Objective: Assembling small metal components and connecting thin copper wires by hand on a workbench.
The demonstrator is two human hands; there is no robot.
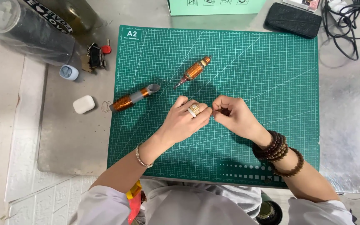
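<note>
Left hand (187, 121): fingers curled, fingertips meeting the right hand over the green mat (271, 75); nothing visibly gripped.
Right hand (232, 114): pinched shut on something small and dark, too small to name.
Copper coils: one (194, 70) above the hands, another (133, 98) to their left.

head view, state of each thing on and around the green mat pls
left hand: curled, fingertips meeting the right hand, ring on one finger
right hand: pinched shut on something too small to tell
copper-wound rotor: lying on the cutting mat, untouched
grey tube with copper coil: lying at the mat's left edge
white earbud case: closed, off the mat
black pouch: lying flat
</note>
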